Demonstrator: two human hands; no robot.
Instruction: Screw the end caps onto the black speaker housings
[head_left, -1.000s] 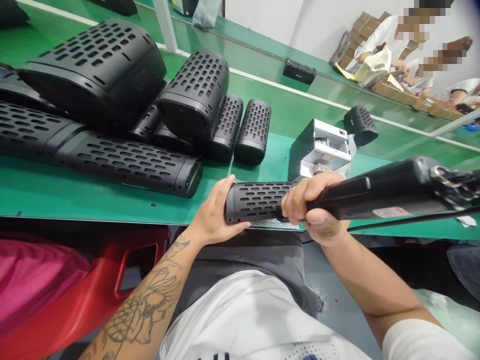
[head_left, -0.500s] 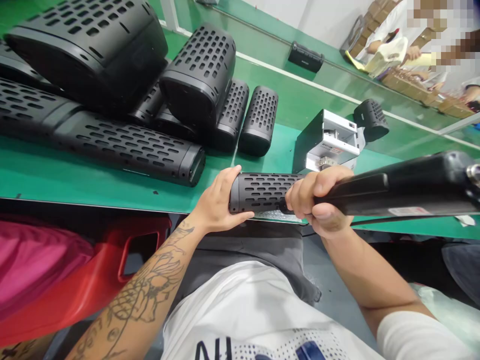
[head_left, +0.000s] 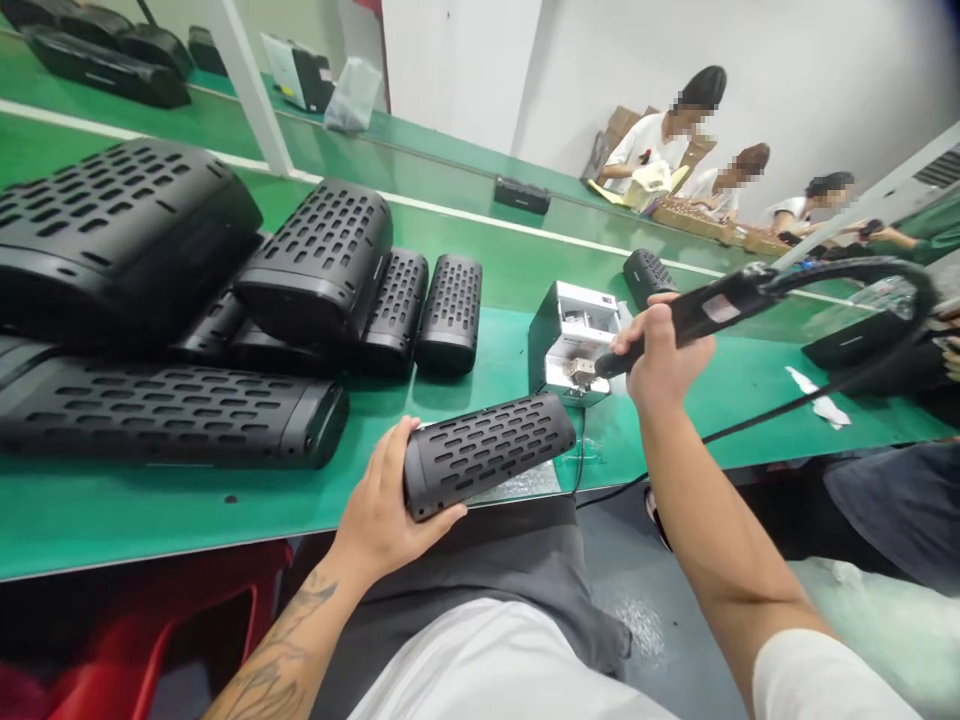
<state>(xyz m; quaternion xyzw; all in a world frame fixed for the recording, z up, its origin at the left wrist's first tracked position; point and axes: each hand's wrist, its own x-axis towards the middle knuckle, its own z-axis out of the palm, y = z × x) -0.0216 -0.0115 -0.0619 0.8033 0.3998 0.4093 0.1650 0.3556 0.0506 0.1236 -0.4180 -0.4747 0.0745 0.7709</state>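
Observation:
My left hand grips the left end of a black speaker with a slotted grille, thumb below and fingers above. The speaker is tilted, its right end higher, over a sheet of bubble wrap. In my right hand is a black electric screwdriver, its cable curving off to the right. Its tip points left, at the front of a white and black screw feeder; whether it touches cannot be made out.
Several black speakers are stacked at the left of the green bench. One more speaker lies behind the feeder, and a white scrap at right. Co-workers sit across the green conveyor. A red stool stands below left.
The screwdriver has moved from the speaker's right end up to the screw feeder. The speaker's right end has tilted up in my left hand. The view has shifted and now shows more of the background.

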